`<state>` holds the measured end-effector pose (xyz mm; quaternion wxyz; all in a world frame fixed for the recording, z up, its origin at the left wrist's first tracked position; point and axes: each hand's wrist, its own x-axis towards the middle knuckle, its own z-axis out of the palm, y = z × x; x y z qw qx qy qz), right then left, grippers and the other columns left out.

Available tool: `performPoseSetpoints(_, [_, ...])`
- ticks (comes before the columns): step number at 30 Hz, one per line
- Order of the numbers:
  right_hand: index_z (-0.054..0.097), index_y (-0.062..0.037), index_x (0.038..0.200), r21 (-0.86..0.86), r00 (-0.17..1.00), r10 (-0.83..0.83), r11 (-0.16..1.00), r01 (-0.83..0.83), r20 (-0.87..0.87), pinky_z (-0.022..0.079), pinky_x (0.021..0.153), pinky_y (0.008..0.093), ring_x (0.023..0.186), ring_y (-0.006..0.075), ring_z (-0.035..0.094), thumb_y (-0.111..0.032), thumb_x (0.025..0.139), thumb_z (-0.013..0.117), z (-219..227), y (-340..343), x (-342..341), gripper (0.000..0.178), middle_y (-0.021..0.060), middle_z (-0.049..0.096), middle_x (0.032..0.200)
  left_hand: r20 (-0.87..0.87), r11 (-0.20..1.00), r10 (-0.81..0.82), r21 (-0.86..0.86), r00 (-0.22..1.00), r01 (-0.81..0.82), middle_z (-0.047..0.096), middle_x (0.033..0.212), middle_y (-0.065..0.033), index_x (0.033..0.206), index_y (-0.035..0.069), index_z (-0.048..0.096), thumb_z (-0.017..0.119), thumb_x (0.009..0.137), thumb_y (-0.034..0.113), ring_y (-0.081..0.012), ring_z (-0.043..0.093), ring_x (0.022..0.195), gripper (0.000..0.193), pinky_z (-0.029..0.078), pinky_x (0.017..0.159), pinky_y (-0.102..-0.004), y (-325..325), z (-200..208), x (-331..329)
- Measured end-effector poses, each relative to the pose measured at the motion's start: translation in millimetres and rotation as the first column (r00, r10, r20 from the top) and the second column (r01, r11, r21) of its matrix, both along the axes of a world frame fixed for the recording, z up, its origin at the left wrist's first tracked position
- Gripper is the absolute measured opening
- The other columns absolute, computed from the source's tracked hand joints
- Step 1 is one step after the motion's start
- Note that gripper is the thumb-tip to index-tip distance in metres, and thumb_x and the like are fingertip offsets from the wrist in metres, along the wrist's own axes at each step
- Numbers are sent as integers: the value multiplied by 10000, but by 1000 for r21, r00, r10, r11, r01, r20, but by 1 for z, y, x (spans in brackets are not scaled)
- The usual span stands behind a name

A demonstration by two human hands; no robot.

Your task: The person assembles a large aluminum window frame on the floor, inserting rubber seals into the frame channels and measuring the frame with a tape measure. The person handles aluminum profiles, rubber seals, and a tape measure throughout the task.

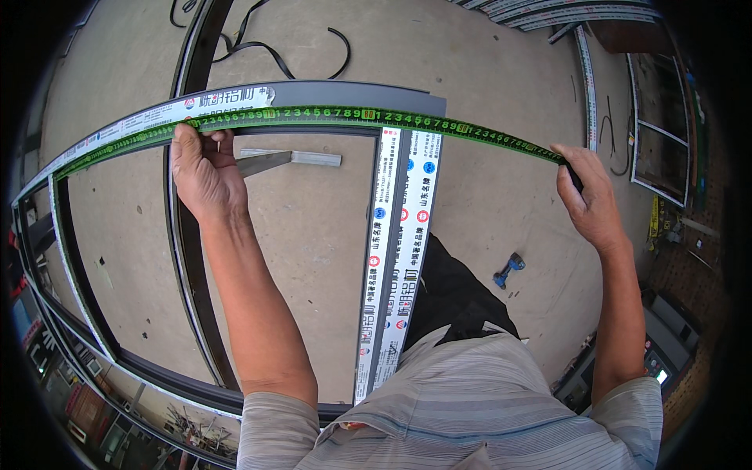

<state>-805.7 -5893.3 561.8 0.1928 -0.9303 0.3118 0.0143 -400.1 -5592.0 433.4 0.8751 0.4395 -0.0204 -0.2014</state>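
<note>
A green tape measure [501,137] with black markings is drawn out along the top bar of a dark grey metal window or door frame [337,91]. My left hand [210,176] is closed at the tape's lower edge, thumb against the blade, beside the frame's dark inner bar. Beyond the frame's right corner, my right hand [591,204] is closed around the tape's dark case, mostly hidden by the palm. Between the two hands the blade runs past the corner and spans open air. Printed protective film covers the frame's right upright [403,266].
A short metal profile [313,158] shows through the frame opening. On the floor lie a blue cordless drill [509,269] and black rubber strips [274,55]. More frames [658,133] stand at the right, near a dark machine [666,337]. Wrapped profiles [572,12] are stacked at the back.
</note>
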Motion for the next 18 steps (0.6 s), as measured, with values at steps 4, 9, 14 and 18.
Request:
performPoseSetpoints(4, [685,-1,1341,-6,998,53,999,-52,30,512,976,394,1063,331,639,-46,1010,625,1,6,13,339,176,680,1115,-3,1000,7,11,1000,-7,750,1038,-67,1221,27,713,681,1094,186,-166,641,864,206,586,895,-337,-1,2,0])
performPoseSetpoints(9, [700,-8,1324,26,998,37,999,-39,58,518,947,408,1035,346,652,-51,995,637,0,22,45,339,179,701,1092,0,1000,-6,-6,1000,6,752,1048,-71,1229,24,713,682,1094,188,-169,641,864,214,585,894,-338,0,0,1])
performPoseSetpoints(14, [718,-12,1295,37,989,68,997,-73,130,536,916,434,1024,360,667,-81,992,655,-7,42,77,317,178,715,1089,7,1000,-10,-2,1000,10,753,1052,-72,1230,25,714,680,1095,188,-171,643,866,214,585,907,-340,0,0,0])
performPoseSetpoints(18, [727,-18,1257,47,991,72,996,-78,114,544,911,461,1045,370,673,-128,1000,660,-6,55,101,288,170,722,1089,12,1000,3,7,1000,-3,755,1057,-72,1229,25,714,679,1096,188,-168,645,867,213,584,920,-344,-1,2,-1])
